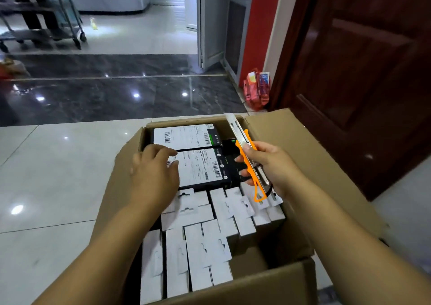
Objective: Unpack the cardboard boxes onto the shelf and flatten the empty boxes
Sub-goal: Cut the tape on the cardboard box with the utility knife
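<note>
An open cardboard box stands on the tiled floor in front of me, its flaps folded outward. Inside lie two black flat packages with white barcode labels at the far end and several small white hang-tab boxes packed upright nearer to me. My left hand reaches into the box with relaxed fingers, fingertips touching the label of the nearer black package. My right hand grips an orange utility knife above the box's right side, its blade extended and pointing away from me.
A dark wooden door stands at the right. A red plastic bag sits by the red wall behind the box. A metal trolley and a person's legs are far back left. A dark glossy floor strip crosses ahead.
</note>
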Motion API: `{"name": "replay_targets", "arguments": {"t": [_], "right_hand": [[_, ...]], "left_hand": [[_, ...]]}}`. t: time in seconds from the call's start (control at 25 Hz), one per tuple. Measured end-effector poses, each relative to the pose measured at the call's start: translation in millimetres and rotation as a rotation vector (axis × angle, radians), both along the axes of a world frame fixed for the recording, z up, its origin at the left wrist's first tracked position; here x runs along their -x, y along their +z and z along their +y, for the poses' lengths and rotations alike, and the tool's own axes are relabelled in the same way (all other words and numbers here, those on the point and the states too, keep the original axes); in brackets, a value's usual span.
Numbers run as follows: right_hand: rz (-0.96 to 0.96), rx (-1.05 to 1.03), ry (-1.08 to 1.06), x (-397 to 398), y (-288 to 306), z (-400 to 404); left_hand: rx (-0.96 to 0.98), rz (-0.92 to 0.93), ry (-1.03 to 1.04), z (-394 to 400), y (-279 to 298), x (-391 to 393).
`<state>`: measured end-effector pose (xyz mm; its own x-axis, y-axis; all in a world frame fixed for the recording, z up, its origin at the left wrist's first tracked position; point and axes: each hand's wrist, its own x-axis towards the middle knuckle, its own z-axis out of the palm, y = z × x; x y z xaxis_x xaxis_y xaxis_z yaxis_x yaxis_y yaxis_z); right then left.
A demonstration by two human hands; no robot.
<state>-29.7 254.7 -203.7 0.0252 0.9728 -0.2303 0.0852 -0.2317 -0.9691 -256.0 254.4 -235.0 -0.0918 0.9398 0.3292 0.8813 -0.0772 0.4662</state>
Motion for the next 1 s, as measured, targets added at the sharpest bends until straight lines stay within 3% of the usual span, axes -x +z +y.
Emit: {"name": "replay_targets", "arguments": {"t": [0.2, 0.6, 1.0], "right_hand": [[0.071, 0.020, -0.156, -16.5, -1.0, -43.1], [0.102, -0.018, -0.170, -65.8, -10.0, -121.5], [-0.111, -0.246, -0.324, -106.1, 4.3, -182.7]], "left_hand": [[0.071, -0.093, -0.229, -12.7, 2.8, -31.3], [0.107, -0.045, -0.457, -47.2, 5.8, -100.4], [0.039, -0.052, -0.689, -72.0, 26.5, -151.0]]}}
